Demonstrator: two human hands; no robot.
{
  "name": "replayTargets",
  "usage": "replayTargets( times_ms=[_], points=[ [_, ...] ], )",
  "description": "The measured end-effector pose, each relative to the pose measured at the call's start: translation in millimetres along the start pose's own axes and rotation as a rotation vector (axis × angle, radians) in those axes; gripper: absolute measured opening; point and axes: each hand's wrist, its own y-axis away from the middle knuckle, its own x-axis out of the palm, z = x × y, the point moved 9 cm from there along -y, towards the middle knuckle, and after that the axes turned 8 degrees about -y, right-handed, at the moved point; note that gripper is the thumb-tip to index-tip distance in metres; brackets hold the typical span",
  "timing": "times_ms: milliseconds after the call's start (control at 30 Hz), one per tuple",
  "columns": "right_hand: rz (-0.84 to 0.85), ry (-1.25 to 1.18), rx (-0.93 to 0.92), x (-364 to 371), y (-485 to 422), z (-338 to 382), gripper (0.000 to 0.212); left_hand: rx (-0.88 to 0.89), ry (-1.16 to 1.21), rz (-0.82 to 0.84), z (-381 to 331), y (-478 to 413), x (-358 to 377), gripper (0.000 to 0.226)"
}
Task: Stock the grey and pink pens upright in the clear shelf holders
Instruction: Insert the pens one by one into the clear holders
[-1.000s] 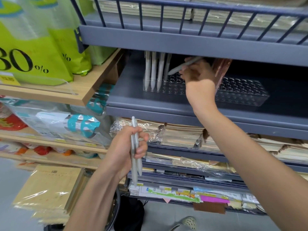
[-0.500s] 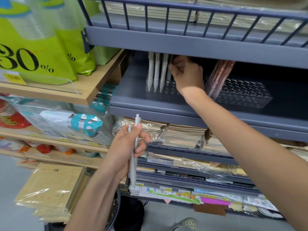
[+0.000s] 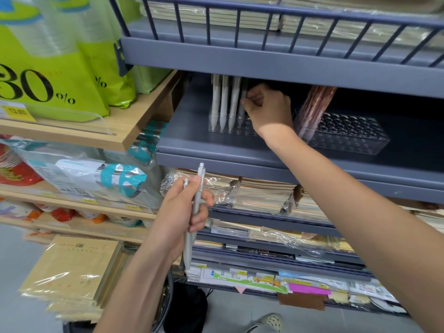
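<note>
Shelf: a grey metal shelf (image 3: pixel 192 131) is seen carrying two clear holders side by side, under a railed upper shelf.
Left holder: the left clear holder (image 3: pixel 216 128) is set near the shelf's left end. Three grey pens (image 3: pixel 224 102) are stood upright in it, tips down, close together at its left end.
Right hand: the right hand (image 3: pixel 266 109) is reached in over the left clear holder. Its fingers are curled and pinched on a fourth grey pen (image 3: pixel 241 114), which is held upright just beside the three, its lower end at the holder's holes. Whether it is fully seated cannot be told.
Right holder: the right clear holder (image 3: pixel 348 135) is set further along the shelf. Pink pens (image 3: pixel 314 109) are bunched at its left end, tilted, with their tops leaning right.
Left hand: the left hand (image 3: pixel 185 210) is held low, in front of the shelf's front edge. Its fingers are wrapped round two spare grey pens (image 3: pixel 196 200), held roughly upright, one standing higher than the other.
Surroundings: wrapped notebooks (image 3: pixel 264 195) are stacked on the tier below. Green bags (image 3: pixel 48 87) marked 30% are stood on a wooden shelf (image 3: pixel 134 126) to the left.
</note>
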Motion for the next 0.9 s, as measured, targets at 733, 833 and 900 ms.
replayTargets(
  times_ms=[733,833,900],
  points=[
    [0.662,-0.537,0.132,32.4,116.8,20.4,0.011,0.224,-0.035,0.124,-20.9,-1.3,16.1,0.017],
    [0.629,-0.612,0.208,30.2,113.3,14.9,0.016,0.236,-0.042,0.143,-20.7,-2.2,19.5,0.020],
    [0.655,-0.592,0.218,32.5,114.8,13.4,0.018,0.239,-0.046,0.152,-19.8,-2.8,20.8,0.022]
  ],
)
